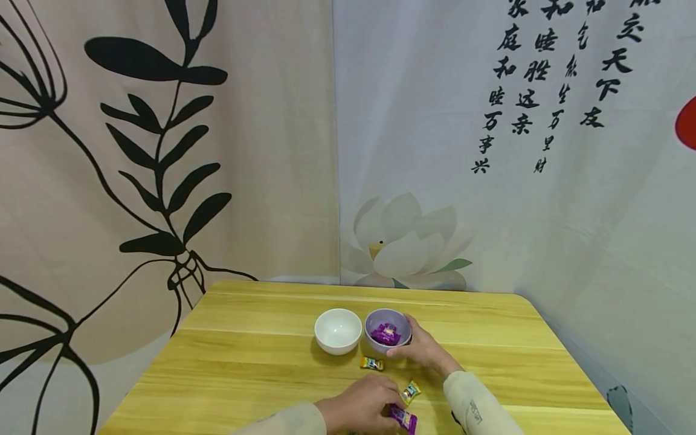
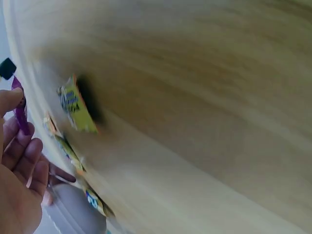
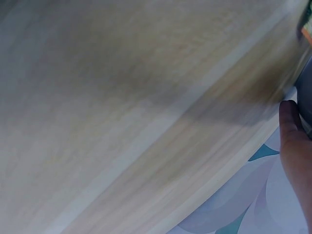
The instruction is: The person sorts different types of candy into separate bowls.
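My left hand (image 1: 365, 402) pinches a purple-wrapped candy (image 1: 403, 418) low over the near part of the table. The left wrist view shows that same candy (image 2: 20, 109) between thumb and fingers. With thumb in front and fingers round the far right side, my right hand (image 1: 426, 350) holds a purple bowl (image 1: 371, 323). Purple-wrapped candies (image 1: 385, 334) lie inside it. In the right wrist view only the bowl's edge (image 3: 305, 95) and part of the hand (image 3: 296, 146) show. A yellow-wrapped candy (image 1: 410, 393) lies just beyond the left fingers, another yellow candy (image 1: 372, 363) below the bowls.
A white bowl (image 1: 338, 347) stands close to the left of the purple one. Both are on a yellow wooden table (image 1: 244, 350) with rounded far corners. Printed cloth (image 1: 283, 151) hangs behind it. Several yellow wrappers, including one candy (image 2: 78, 107), appear in the left wrist view.
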Action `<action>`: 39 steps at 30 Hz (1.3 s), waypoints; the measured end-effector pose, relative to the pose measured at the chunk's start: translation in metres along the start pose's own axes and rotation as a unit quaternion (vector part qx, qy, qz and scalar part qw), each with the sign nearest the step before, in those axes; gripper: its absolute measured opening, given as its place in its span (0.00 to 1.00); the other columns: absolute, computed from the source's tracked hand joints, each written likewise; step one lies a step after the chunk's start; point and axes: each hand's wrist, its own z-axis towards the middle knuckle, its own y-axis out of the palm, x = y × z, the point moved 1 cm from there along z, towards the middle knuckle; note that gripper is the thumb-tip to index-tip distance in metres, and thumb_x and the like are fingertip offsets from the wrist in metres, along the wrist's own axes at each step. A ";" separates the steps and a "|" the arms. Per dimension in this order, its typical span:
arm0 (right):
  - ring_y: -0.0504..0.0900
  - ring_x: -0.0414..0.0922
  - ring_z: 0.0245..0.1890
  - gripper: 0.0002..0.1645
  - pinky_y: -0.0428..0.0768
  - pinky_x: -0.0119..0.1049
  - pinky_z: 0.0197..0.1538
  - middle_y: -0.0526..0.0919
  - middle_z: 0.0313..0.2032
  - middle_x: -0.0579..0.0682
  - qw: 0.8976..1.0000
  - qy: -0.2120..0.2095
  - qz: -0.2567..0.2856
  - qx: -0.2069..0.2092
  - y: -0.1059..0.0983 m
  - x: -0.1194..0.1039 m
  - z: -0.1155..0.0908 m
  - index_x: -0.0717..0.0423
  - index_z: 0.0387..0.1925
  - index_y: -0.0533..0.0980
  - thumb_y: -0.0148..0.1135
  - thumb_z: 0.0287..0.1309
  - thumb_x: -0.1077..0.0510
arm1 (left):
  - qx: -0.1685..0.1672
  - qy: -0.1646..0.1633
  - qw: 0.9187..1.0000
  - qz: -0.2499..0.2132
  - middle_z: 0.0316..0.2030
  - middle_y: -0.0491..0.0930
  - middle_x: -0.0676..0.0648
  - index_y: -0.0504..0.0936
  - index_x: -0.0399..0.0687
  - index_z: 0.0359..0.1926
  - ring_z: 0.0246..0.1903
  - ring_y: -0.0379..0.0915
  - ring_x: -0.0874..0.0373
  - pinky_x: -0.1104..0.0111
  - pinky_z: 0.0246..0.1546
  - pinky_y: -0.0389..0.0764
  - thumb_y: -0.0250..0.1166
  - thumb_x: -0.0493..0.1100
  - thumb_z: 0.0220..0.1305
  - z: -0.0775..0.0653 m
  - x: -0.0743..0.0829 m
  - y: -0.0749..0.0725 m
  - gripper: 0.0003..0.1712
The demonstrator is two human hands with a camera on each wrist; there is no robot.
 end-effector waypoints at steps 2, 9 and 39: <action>0.64 0.62 0.68 0.70 0.58 0.63 0.68 0.66 0.68 0.63 1.000 -0.001 0.001 0.000 0.000 0.001 0.001 0.64 0.76 0.47 0.81 0.42 0.46 | 0.006 -0.010 1.000 -0.006 0.37 0.78 0.66 0.88 0.58 0.44 0.37 0.69 0.77 0.84 0.43 0.67 0.72 0.52 0.59 -0.002 -0.003 -0.003 0.12; 0.66 0.62 0.66 0.70 0.59 0.63 0.68 0.67 0.67 0.63 1.000 -0.006 -0.003 0.001 0.001 0.003 0.003 0.64 0.76 0.48 0.81 0.42 0.46 | 0.017 -0.081 0.995 -0.056 0.40 0.79 0.63 0.88 0.55 0.44 0.43 0.72 0.72 0.77 0.50 0.72 0.73 0.50 0.58 -0.010 -0.016 -0.014 0.13; 0.62 0.64 0.68 0.71 0.58 0.64 0.68 0.62 0.70 0.65 1.000 0.016 0.009 -0.003 0.001 0.001 0.001 0.62 0.76 0.47 0.82 0.42 0.46 | 0.153 -0.260 0.949 -0.089 0.40 0.82 0.55 0.87 0.48 0.47 0.44 0.75 0.59 0.61 0.52 0.77 0.71 0.50 0.61 0.002 -0.074 -0.049 0.16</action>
